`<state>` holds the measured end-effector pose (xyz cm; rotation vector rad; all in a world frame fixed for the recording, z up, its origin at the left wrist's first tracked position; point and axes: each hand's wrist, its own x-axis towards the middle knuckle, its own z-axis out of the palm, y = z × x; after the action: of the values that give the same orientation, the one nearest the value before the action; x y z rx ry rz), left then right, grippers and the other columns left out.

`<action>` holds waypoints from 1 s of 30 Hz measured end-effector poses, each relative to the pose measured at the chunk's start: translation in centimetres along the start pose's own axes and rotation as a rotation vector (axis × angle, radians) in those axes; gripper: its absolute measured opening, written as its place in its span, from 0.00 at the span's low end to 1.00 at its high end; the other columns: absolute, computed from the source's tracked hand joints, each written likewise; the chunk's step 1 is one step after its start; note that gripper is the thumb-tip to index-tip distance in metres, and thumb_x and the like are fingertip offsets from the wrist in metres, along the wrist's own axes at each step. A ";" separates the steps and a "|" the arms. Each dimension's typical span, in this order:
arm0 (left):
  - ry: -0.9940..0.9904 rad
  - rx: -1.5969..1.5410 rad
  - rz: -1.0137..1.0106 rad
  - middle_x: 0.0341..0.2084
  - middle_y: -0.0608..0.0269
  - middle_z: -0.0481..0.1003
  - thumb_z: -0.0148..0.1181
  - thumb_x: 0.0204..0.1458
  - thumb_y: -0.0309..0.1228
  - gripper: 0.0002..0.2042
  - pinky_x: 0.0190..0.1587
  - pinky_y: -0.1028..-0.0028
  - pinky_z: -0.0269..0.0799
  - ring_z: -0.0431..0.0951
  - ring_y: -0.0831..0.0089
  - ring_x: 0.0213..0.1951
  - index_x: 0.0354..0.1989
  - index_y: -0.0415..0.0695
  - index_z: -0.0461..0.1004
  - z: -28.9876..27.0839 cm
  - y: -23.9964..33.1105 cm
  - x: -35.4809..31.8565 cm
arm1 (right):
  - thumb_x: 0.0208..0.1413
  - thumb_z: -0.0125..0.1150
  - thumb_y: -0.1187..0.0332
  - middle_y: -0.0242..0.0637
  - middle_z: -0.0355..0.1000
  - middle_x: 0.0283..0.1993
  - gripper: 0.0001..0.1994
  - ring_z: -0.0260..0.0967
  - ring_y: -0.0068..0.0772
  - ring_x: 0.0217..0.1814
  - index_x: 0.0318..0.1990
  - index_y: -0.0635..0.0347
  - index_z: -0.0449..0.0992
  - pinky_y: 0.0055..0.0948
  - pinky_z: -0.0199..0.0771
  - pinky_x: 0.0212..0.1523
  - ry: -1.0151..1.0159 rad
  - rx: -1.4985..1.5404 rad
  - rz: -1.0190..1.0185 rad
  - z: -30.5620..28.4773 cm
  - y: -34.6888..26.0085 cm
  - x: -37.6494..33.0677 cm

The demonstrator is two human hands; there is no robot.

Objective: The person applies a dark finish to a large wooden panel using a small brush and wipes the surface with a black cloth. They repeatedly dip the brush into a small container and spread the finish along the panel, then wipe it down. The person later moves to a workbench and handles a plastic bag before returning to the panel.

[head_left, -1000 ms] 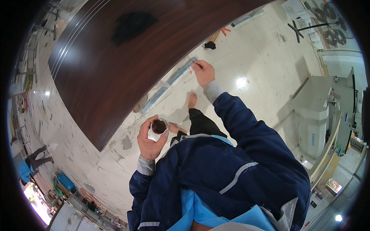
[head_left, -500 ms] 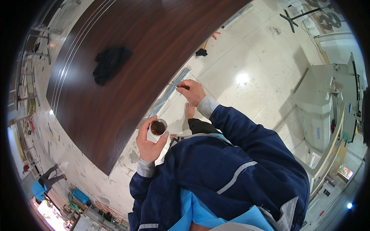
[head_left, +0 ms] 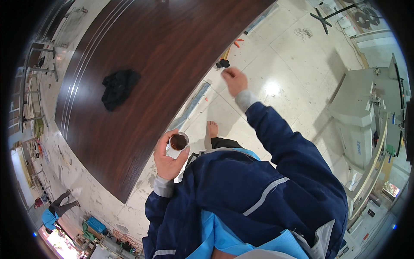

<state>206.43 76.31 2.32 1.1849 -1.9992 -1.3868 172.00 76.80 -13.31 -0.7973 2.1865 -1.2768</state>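
My left hand (head_left: pixel 167 159) is wrapped round a small pale cup (head_left: pixel 187 140) of dark brown liquid, close to the near edge of a large dark wood panel (head_left: pixel 146 90). Out to the right of that panel, above the pale floor, my right hand (head_left: pixel 235 81) is raised with its fingers curled together. Motion softens it, and I cannot make out what its fingers hold. A crumpled black cloth (head_left: pixel 118 88) lies on the glossy panel.
A grey metal strip (head_left: pixel 192 103) runs beneath the panel's edge. Orange-handled tools (head_left: pixel 237 42) and a small black object (head_left: pixel 223 63) lie on the floor. A grey machine (head_left: pixel 355 116) stands at right. Far at lower left is another person (head_left: pixel 51 213).
My right hand has moved away from the panel's edge, up and to the right; the thin stick seen in it earlier no longer shows. My left hand still holds the cup.
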 end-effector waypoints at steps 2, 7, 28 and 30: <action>-0.001 0.013 0.008 0.49 0.56 0.79 0.73 0.45 0.28 0.28 0.57 0.67 0.73 0.80 0.65 0.50 0.58 0.41 0.75 0.2 0.2 0.2 | 0.58 0.63 0.62 0.43 0.82 0.42 0.11 0.80 0.43 0.45 0.43 0.58 0.83 0.37 0.78 0.48 -0.195 -0.027 -0.021 1.6 -0.7 -3.8; -0.019 0.057 0.009 0.47 0.56 0.79 0.74 0.45 0.29 0.27 0.56 0.67 0.73 0.81 0.66 0.50 0.57 0.41 0.75 0.1 0.3 1.1 | 0.60 0.65 0.64 0.45 0.81 0.44 0.12 0.79 0.43 0.47 0.45 0.60 0.83 0.35 0.78 0.50 -0.326 -0.007 -0.043 3.2 -1.3 -6.4; 0.011 -0.147 -0.006 0.46 0.56 0.78 0.75 0.42 0.28 0.27 0.57 0.67 0.72 0.80 0.64 0.50 0.54 0.41 0.76 -1.9 -0.4 2.2 | 0.60 0.68 0.65 0.39 0.81 0.34 0.12 0.76 0.29 0.34 0.45 0.64 0.84 0.30 0.77 0.39 0.180 0.163 0.234 0.6 -0.7 -0.6; -0.015 -0.090 0.032 0.48 0.54 0.78 0.75 0.42 0.29 0.26 0.57 0.66 0.73 0.79 0.62 0.51 0.53 0.41 0.77 -2.4 -0.7 2.3 | 0.61 0.68 0.65 0.33 0.80 0.33 0.13 0.73 0.23 0.33 0.46 0.65 0.83 0.24 0.74 0.36 0.167 0.239 0.263 -0.4 -2.0 -0.6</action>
<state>207.29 73.03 2.41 1.1013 -1.9363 -1.4572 172.65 76.68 -11.31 -0.3088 2.1245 -1.4727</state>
